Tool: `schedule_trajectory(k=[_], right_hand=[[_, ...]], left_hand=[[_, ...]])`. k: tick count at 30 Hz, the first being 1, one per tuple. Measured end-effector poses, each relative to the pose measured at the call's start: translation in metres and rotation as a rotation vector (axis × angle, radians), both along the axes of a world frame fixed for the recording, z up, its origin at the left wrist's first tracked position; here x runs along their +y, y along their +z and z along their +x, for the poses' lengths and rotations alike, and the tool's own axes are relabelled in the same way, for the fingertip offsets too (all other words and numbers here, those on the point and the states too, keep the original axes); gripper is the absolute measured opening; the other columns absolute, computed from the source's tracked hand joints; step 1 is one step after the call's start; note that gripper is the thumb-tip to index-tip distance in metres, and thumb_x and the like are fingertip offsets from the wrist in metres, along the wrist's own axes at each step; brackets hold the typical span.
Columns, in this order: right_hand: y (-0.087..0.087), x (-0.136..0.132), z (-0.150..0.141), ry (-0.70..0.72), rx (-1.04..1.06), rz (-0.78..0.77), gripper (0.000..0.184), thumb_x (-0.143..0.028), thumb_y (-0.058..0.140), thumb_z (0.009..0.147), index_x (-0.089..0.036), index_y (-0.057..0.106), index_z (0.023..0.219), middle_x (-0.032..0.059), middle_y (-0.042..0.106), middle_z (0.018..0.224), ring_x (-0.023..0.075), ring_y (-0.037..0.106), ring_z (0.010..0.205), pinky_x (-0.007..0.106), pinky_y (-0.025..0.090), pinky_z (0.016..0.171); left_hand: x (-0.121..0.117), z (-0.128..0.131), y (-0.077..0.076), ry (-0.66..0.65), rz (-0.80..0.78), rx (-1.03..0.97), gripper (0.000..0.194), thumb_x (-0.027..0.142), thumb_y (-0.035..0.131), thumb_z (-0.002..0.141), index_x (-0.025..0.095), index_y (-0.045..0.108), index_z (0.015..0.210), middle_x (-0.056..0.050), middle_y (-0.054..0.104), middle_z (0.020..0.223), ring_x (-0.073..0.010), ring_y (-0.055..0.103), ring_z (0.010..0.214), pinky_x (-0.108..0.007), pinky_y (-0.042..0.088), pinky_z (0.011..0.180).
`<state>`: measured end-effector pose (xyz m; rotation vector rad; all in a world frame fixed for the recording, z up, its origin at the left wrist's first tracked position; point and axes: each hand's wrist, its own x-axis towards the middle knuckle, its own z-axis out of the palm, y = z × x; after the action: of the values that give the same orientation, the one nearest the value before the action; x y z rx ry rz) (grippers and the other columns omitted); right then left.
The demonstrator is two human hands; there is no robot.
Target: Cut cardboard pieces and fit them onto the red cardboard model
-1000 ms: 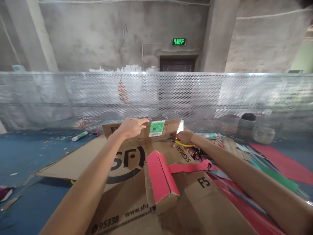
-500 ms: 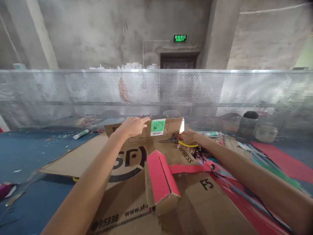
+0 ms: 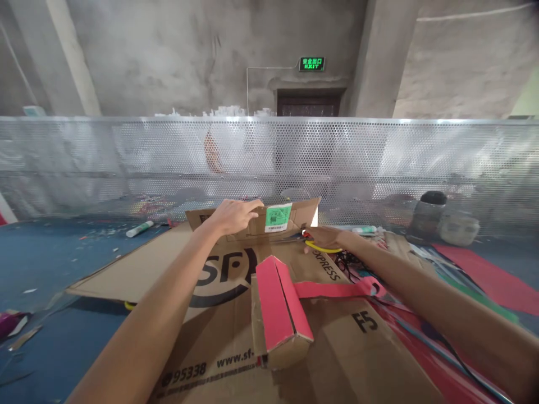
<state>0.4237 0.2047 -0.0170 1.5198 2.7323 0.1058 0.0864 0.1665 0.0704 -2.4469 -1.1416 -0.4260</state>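
Note:
My left hand [image 3: 236, 216] grips the top edge of a raised cardboard flap [image 3: 303, 211] that carries a green-and-white shipping label [image 3: 278, 217]. My right hand [image 3: 326, 235] is closed around a pair of scissors [image 3: 323, 248] with yellow handles. Their dark blades point left, low against the flap near its fold; whether they bite into the card cannot be made out. The flap belongs to a large flattened cardboard box [image 3: 337, 359] printed in black. On that box, between my forearms, lies a small cardboard piece covered in pink paper [image 3: 275, 303], with a pink strip [image 3: 328, 289] running right to a curled end.
A glue stick [image 3: 140, 229] lies at the left on the blue tabletop [image 3: 25, 264]. Paper strips and a red sheet [image 3: 488, 275] lie to the right. Farther back stand a dark-lidded bottle [image 3: 429, 213] and a jar [image 3: 458, 230]. A perforated metal screen [image 3: 177, 146] borders the far side.
The flap and my left hand have shifted slightly right, and the flap looks a little more tilted. The scissors' blades appear narrower and closer to the flap. The pink-covered piece stays in place.

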Motion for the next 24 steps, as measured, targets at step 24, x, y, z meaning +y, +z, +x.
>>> schedule_trajectory(k=[24], right_hand=[[-0.002,0.000,-0.009,0.139,-0.253,0.276,0.070,-0.074,0.049,0.091,-0.010,0.075,0.105,0.0216,0.075,0.101,0.0338,0.072,0.098,0.039,0.053,0.083]], left_hand=[[-0.015,0.010,0.006,0.040,0.008,0.048,0.038,0.036,0.039,0.102,0.029,0.057,0.135,-0.009,0.076,0.100,-0.0284,0.069,0.088,-0.039,0.047,0.077]])
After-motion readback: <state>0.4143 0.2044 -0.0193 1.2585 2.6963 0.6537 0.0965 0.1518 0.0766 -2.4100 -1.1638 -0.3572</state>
